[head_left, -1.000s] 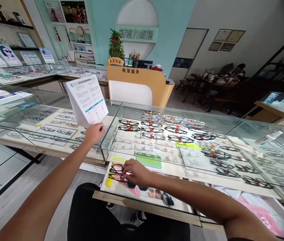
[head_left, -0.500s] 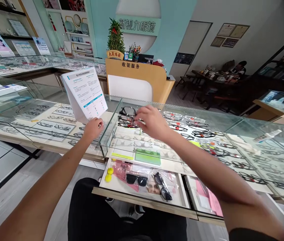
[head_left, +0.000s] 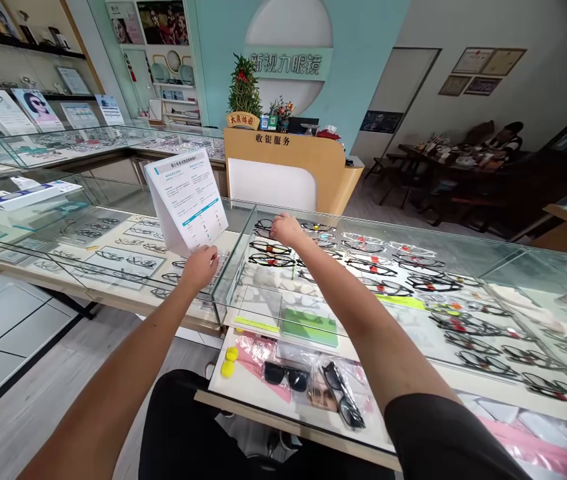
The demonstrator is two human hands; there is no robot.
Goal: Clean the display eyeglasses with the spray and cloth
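My right hand (head_left: 287,230) reaches over the back of the glass display case and is closed on a pair of dark-framed eyeglasses (head_left: 263,225). The fingers hide part of the frame. Just in front of it lie black-rimmed glasses (head_left: 269,260) in a column with red and yellow tags. My left hand (head_left: 202,267) rests by the case's left corner, fingers curled; whatever they may hold is hidden. Close behind that hand stands a white printed card stand (head_left: 191,197), tilted back on the neighbouring glass top.
Below the case a pulled-out drawer (head_left: 236,393) holds bagged sunglasses (head_left: 286,375) and yellow round cases (head_left: 229,362). Several rows of tagged glasses (head_left: 371,267) fill the case to the right. A wooden cashier desk (head_left: 336,167) stands beyond. A person (head_left: 508,140) sits far right.
My right hand has moved from above the case to its back row, lowering the eyeglasses there. The view has shifted leftward and up; my left hand stays near the card stand.
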